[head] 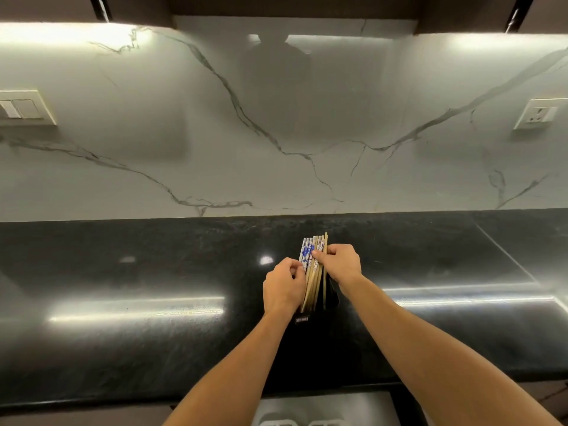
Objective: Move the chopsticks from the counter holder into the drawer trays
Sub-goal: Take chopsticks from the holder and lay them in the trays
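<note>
The left hand [284,284] and right hand [338,262] both pinch the chopsticks [313,244] standing in the black holder [332,298]. Squeeze the bundle together and lift straight up, so none snag.

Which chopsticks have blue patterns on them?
The white-topped chopsticks on the bundle's left side, by the left hand. The plain wooden chopsticks at the right edge have no pattern.

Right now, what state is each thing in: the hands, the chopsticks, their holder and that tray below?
chopsticks: bunched, standing in the holder.
holder: upright on the counter.
left hand: fingers curled, holding the chopsticks from the left.
right hand: fingers pinching the chopsticks near their tops.
drawer tray: showing below the counter edge; contents unclear.
</note>
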